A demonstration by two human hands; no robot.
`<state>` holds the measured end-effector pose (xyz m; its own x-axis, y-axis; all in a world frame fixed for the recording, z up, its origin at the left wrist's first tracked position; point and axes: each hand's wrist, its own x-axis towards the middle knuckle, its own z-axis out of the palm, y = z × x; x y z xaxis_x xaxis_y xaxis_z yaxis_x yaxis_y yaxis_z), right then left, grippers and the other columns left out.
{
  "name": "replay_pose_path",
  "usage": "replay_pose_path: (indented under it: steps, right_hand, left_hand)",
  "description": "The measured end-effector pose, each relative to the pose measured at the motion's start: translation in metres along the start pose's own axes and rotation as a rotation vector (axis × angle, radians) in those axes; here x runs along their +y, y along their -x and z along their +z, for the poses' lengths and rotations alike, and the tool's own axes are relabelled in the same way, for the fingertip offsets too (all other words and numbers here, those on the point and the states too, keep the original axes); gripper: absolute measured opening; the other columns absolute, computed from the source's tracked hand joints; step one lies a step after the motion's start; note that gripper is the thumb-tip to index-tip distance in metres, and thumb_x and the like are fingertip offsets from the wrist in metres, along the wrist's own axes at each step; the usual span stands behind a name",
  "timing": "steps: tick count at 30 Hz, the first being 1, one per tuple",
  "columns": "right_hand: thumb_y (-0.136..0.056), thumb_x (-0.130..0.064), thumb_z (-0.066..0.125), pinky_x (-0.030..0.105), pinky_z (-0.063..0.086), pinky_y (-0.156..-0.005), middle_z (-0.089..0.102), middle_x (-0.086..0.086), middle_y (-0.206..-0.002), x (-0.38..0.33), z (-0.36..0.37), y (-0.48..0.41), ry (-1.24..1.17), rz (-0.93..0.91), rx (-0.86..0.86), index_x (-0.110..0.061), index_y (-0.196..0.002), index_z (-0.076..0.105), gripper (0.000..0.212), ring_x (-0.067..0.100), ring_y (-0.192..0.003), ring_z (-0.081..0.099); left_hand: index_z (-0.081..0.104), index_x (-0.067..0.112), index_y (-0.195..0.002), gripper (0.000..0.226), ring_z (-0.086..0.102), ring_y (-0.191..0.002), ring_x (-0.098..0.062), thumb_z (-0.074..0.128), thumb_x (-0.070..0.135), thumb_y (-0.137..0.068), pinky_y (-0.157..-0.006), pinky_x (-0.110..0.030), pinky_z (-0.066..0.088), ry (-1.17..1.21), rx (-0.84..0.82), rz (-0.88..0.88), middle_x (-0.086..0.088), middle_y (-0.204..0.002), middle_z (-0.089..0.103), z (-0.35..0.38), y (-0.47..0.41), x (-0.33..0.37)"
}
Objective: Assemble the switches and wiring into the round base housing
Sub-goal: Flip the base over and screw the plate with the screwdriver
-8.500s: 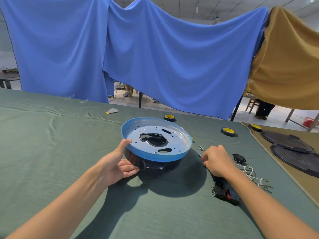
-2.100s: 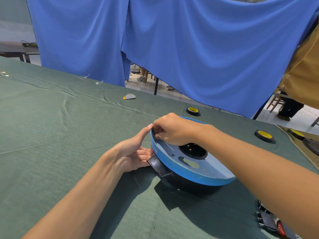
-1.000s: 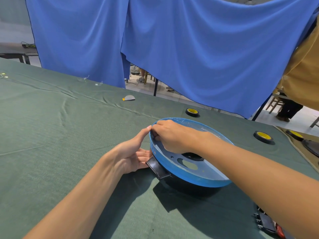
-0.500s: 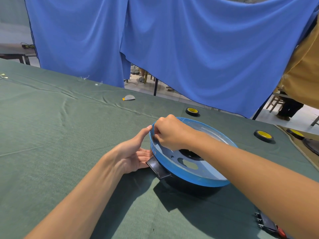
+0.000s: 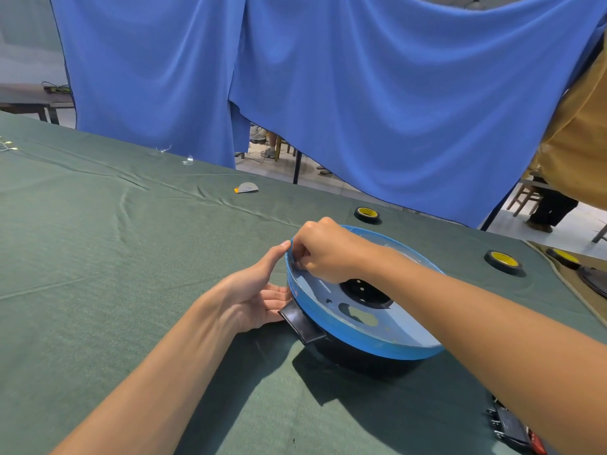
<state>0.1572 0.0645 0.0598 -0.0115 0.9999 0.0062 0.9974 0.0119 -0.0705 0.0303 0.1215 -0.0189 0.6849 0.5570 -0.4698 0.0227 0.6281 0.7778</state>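
The round base housing (image 5: 348, 328) sits on the green table (image 5: 98, 257), right of centre. The left hand (image 5: 253, 300) is open, braced against the housing's left side, thumb touching the rim. The right hand (image 5: 323, 254) is curled at the far-left rim; what it pinches cannot be determined. A black switch part (image 5: 510, 431) lies near right.

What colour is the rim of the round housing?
Bright blue rim, over a black underside; head view.

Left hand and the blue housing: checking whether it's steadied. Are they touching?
Touching. The head view shows the left hand with its thumb tip against the blue rim of the housing, no gap between them.
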Motion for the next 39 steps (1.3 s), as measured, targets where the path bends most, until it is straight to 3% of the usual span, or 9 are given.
replay_pose_path:
  steps: [3, 9, 15, 17, 20, 28, 32, 36, 39]
  right_hand:
    - [-0.084, -0.002, 0.059, 0.038, 0.056, -0.077, 0.071, 0.003, -0.089, 0.002, -0.003, 0.001, -0.051, -0.005, -0.004, -0.013, -0.092, 0.074, 0.02, 0.02, -0.088, 0.063]
    - [-0.088, -0.03, 0.067, 0.044, 0.055, -0.069, 0.071, 0.006, -0.079, 0.006, 0.001, -0.001, -0.096, 0.045, 0.053, -0.012, -0.082, 0.076, 0.021, 0.021, -0.077, 0.063]
    - [-0.084, -0.006, 0.064, 0.034, 0.056, -0.079, 0.071, -0.005, -0.088, 0.006, -0.003, 0.0, -0.147, 0.01, 0.01, -0.02, -0.09, 0.075, 0.019, 0.013, -0.087, 0.062]
    - [-0.084, -0.018, 0.069, 0.032, 0.055, -0.073, 0.072, -0.003, -0.088, 0.008, -0.002, -0.001, -0.17, 0.036, 0.036, -0.02, -0.088, 0.075, 0.008, 0.015, -0.086, 0.062]
    - [-0.086, -0.033, 0.068, 0.039, 0.054, -0.068, 0.071, 0.003, -0.08, 0.009, 0.001, -0.001, -0.124, 0.057, 0.049, -0.014, -0.082, 0.075, 0.021, 0.019, -0.077, 0.063]
    - [-0.087, -0.007, 0.062, 0.043, 0.055, -0.082, 0.07, -0.002, -0.093, 0.008, -0.002, 0.0, -0.081, -0.018, 0.03, -0.019, -0.096, 0.073, 0.019, 0.019, -0.092, 0.063]
    - [-0.088, -0.006, 0.061, 0.043, 0.055, -0.084, 0.07, -0.002, -0.097, 0.011, -0.003, -0.002, -0.064, -0.04, 0.024, -0.018, -0.101, 0.073, 0.021, 0.018, -0.094, 0.063]
    - [-0.087, -0.006, 0.06, 0.043, 0.055, -0.082, 0.071, -0.003, -0.093, 0.01, -0.002, -0.001, -0.082, -0.041, -0.007, -0.02, -0.095, 0.073, 0.021, 0.018, -0.09, 0.063]
    - [-0.086, -0.006, 0.061, 0.042, 0.056, -0.082, 0.071, -0.003, -0.09, 0.01, -0.001, -0.002, -0.095, -0.042, -0.015, -0.019, -0.093, 0.074, 0.02, 0.016, -0.087, 0.064]
  left_hand:
    - [0.062, -0.005, -0.085, 0.071, 0.06, -0.054, -0.022, 0.08, 0.058, -0.057, -0.05, -0.029, 0.057, 0.006, 0.0, -0.001, -0.017, -0.076, 0.063, -0.001, 0.0, 0.0]
    - [0.061, -0.003, -0.088, 0.077, 0.046, -0.067, -0.019, 0.081, 0.06, -0.048, -0.061, -0.029, 0.051, -0.001, 0.002, 0.007, -0.015, -0.087, 0.055, -0.001, -0.002, 0.0]
    - [0.061, -0.006, -0.087, 0.078, 0.053, -0.075, -0.023, 0.081, 0.059, -0.048, -0.062, -0.03, 0.056, -0.005, 0.01, 0.004, -0.017, -0.089, 0.057, -0.001, -0.001, 0.0]
    - [0.063, -0.006, -0.083, 0.075, 0.054, -0.069, -0.022, 0.081, 0.058, -0.048, -0.062, -0.03, 0.054, -0.008, 0.006, 0.005, -0.017, -0.085, 0.06, -0.001, -0.001, 0.0]
    - [0.064, -0.006, -0.08, 0.072, 0.055, -0.066, -0.022, 0.081, 0.058, -0.052, -0.06, -0.031, 0.054, -0.005, 0.013, 0.014, -0.017, -0.081, 0.062, -0.001, 0.0, 0.0]
    - [0.061, -0.007, -0.087, 0.075, 0.058, -0.06, -0.023, 0.08, 0.057, -0.053, -0.056, -0.029, 0.057, 0.009, 0.021, 0.007, -0.016, -0.077, 0.062, 0.001, 0.001, 0.0]
    - [0.061, -0.008, -0.089, 0.074, 0.059, -0.061, -0.023, 0.079, 0.058, -0.059, -0.053, -0.03, 0.058, 0.013, 0.025, 0.007, -0.017, -0.078, 0.062, 0.001, 0.001, 0.0]
    - [0.06, -0.007, -0.091, 0.08, 0.053, -0.086, -0.027, 0.08, 0.058, -0.05, -0.066, -0.033, 0.058, 0.005, 0.014, 0.002, -0.019, -0.093, 0.058, 0.001, 0.001, 0.0]
    - [0.061, -0.008, -0.086, 0.078, 0.058, -0.073, -0.025, 0.08, 0.057, -0.047, -0.063, -0.032, 0.058, -0.002, 0.023, 0.002, -0.018, -0.083, 0.062, 0.001, 0.001, 0.0]
